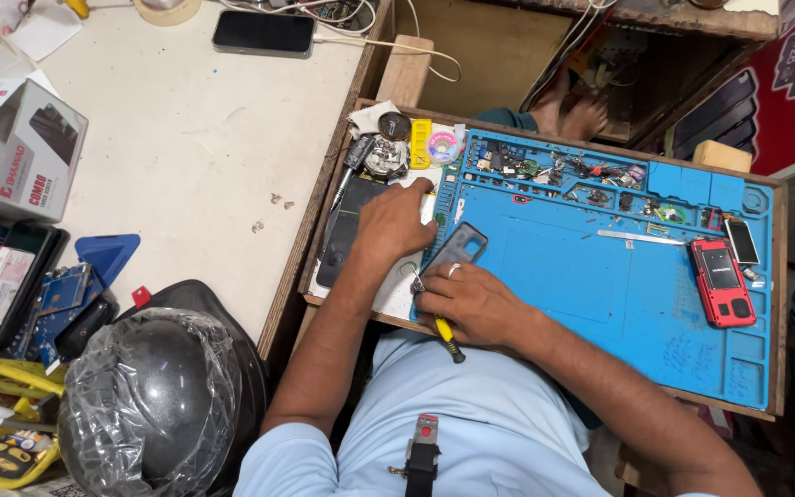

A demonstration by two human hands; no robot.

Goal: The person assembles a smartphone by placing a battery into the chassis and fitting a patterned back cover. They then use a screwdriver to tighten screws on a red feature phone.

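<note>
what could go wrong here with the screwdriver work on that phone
1. The phone back cover lies at the left edge of the blue mat, partly off it; a slip of the yellow-handled screwdriver in the right hand might scratch it.
2. The left hand presses close to the tip, so a slip could jab a finger.
3. Small loose parts crowd the mat's trays; a nudge could scatter them.

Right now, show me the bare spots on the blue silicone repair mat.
Bare: the blue silicone repair mat's middle, between the right hand and the red handheld device. Crowded: the compartments of small parts along its far edge, and the phone case by both hands.
</note>
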